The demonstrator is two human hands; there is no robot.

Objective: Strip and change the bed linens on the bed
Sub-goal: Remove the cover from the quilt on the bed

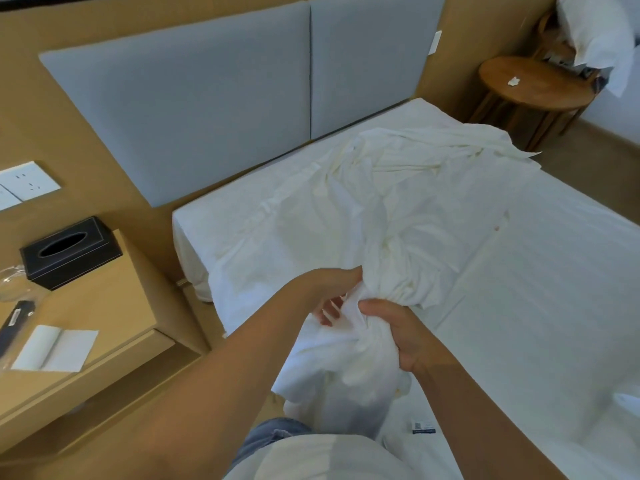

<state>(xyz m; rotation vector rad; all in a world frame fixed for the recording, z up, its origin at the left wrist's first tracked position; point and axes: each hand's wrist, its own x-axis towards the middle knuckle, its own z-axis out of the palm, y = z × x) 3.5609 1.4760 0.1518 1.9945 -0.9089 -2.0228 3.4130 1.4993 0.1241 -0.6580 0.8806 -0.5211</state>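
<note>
A crumpled white sheet (pixel 398 202) lies bunched across the head end of the bed (pixel 554 289), stretching from the far corner down to the near edge. Both of my hands hold its gathered near end. My left hand (pixel 332 296) grips the bunch from the left, its fingers partly buried in the cloth. Just below and to the right, my right hand (pixel 398 330) is curled round the twisted fabric. More of the sheet hangs below my hands against my body. The mattress under it is covered in white.
A grey padded headboard (pixel 207 98) backs the bed. On the left stands a wooden nightstand (pixel 114 306) with a black tissue box (pixel 69 252), a glass and papers. A round wooden table (pixel 533 84) and a white pillow (pixel 602 32) are at the far right.
</note>
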